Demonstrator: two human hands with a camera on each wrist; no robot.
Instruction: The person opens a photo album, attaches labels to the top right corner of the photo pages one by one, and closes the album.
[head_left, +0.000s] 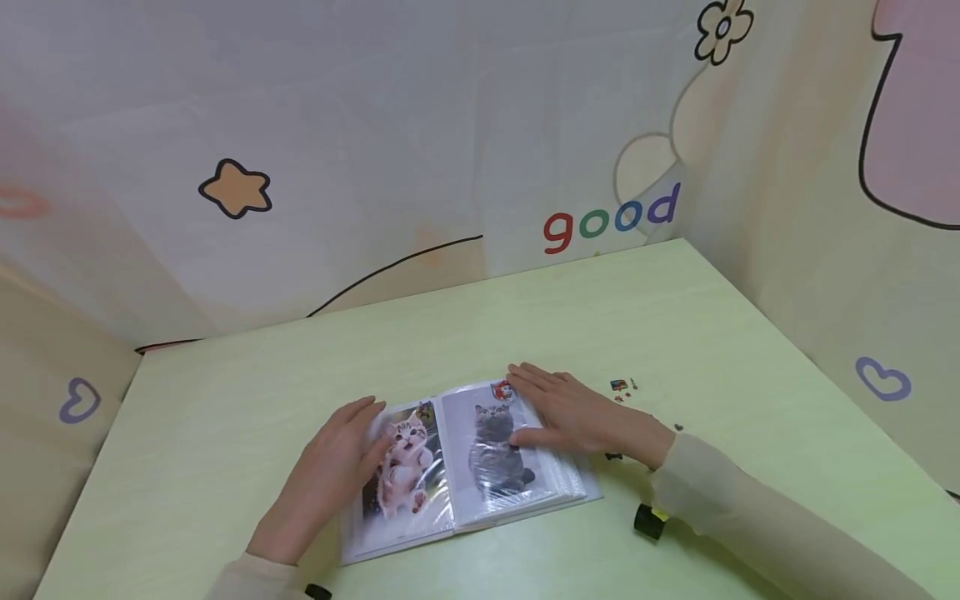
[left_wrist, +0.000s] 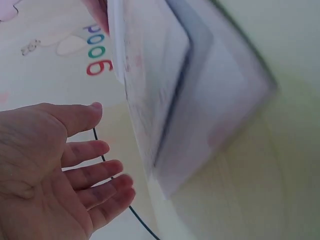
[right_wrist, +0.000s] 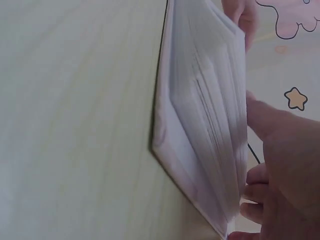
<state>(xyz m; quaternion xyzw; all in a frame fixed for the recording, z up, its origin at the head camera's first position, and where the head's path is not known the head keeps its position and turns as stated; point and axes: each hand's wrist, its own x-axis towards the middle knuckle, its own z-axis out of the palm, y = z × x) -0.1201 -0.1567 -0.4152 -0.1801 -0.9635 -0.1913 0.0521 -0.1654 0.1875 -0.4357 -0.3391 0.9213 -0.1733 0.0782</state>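
A photo album point(head_left: 454, 528) lies spread wide on the table. On its left page is a photo of a tabby kitten point(head_left: 405, 479); the facing page shows a grey cat point(head_left: 495, 467). A small red-and-white sticker point(head_left: 502, 390) sits at that page's top corner, and another small sticker point(head_left: 426, 412) is on the left page. My left hand point(head_left: 326, 475) is at the album's left edge, its fingers relaxed and apart in the left wrist view. My right hand point(head_left: 573, 412) rests with extended fingers on the right page. The page stack point(right_wrist: 210, 110) shows from the side in the right wrist view.
Several tiny colourful pieces point(head_left: 619, 386) lie on the table right of the album. A dark small piece point(head_left: 613, 456) is near the right wrist. Printed cloth walls point(head_left: 375, 167) enclose the pale table point(head_left: 750, 400) at the back and sides.
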